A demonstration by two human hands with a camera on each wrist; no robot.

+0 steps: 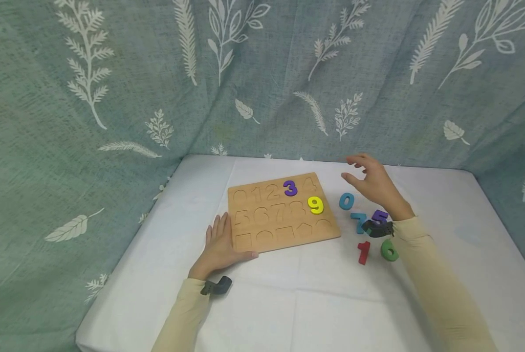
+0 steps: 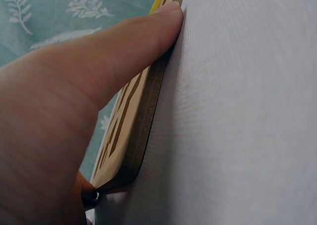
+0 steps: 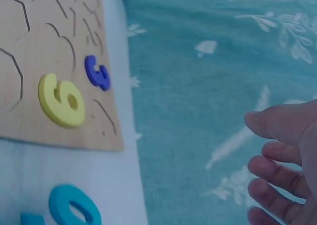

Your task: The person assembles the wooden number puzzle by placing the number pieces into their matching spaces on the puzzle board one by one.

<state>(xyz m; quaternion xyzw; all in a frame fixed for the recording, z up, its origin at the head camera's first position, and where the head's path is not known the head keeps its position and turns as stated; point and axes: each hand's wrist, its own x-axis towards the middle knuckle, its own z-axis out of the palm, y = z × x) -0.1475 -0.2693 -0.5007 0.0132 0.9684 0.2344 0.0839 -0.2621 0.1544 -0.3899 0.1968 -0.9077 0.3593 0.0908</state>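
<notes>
A wooden number puzzle board (image 1: 267,239) lies on the table, with a purple 3 (image 1: 291,188) in its top row and a yellow 9 (image 1: 316,205) in the middle row. My left hand (image 1: 220,248) rests at the board's lower left corner, fingers along the left side; in the left wrist view the thumb (image 2: 143,36) lies over the front edge. My right hand (image 1: 372,182) hovers beyond the board's right side with nothing in it, fingers loosely bent and thumb apart. Nearest to it is a blue 0 (image 1: 346,201) on the cloth.
Right of the board lie a blue 7 (image 1: 359,222), a purple 5 (image 1: 380,216) partly behind the right wrist camera, a red 1 (image 1: 364,253) and a green 6 (image 1: 389,250). A leaf-patterned curtain (image 1: 262,122) stands behind the white tablecloth (image 1: 262,303).
</notes>
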